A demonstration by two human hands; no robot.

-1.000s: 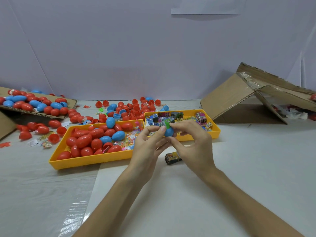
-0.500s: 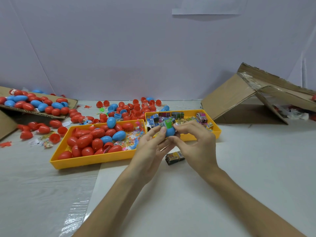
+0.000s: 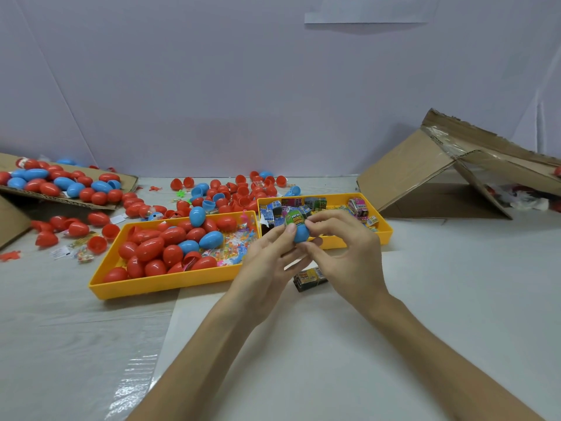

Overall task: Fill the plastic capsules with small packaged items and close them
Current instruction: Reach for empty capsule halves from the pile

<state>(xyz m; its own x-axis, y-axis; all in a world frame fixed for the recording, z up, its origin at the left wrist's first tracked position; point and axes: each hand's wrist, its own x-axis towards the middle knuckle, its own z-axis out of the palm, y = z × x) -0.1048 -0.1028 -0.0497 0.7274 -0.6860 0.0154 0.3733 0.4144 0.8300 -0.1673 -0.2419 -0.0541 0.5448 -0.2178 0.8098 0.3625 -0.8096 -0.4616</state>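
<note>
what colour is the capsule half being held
Blue capsule half, with a green packet poking out the top; the head view shows it.

You had a torn cardboard box (image 3: 406,177) lying open on its side at the far right of the white table cover (image 3: 455,299). A second cardboard box (image 3: 12,223) sat far left. A paper sheet (image 3: 364,10) hung high on the pale backdrop (image 3: 212,86).

Green packet (image 3: 294,219) now more exposed
</note>
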